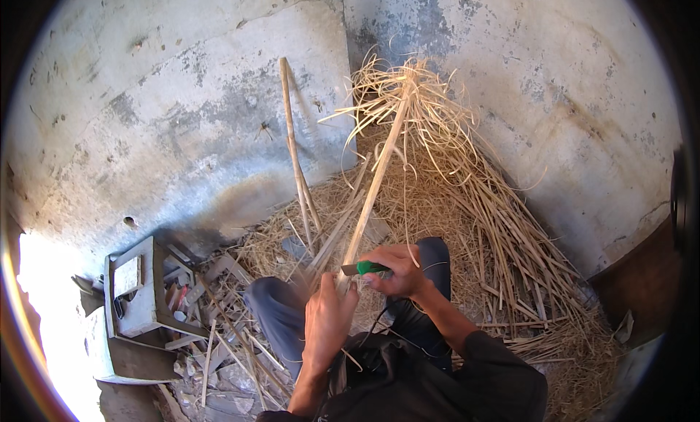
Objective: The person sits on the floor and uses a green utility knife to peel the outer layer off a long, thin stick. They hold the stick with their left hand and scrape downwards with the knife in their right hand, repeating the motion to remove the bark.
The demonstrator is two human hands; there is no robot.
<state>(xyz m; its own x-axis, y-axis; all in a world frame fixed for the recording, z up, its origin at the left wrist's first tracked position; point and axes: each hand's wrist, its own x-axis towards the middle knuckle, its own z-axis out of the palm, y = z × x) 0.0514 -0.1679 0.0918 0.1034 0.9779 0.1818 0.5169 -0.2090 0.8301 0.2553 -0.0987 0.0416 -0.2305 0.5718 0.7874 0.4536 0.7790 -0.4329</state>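
A long pale bamboo strip (377, 177) runs from between my knees up toward the corner of the walls. My left hand (328, 318) is closed round its near end, thumb on top; the part inside the fist is hidden. In my right hand (399, 267) is a knife with a green handle (370, 267). Its short dark blade lies across the strip just beyond my left hand. One thin curled shaving hangs by my right wrist. At the strip's far end sits a tangle of curly shavings (408, 94).
Split bamboo strips (503, 232) lie in a heap along the right wall, over a floor strewn with shavings. One pole (292, 141) leans against the left wall. A small wooden box-like stand (146, 294) is at the left, near scraps and sticks (219, 349).
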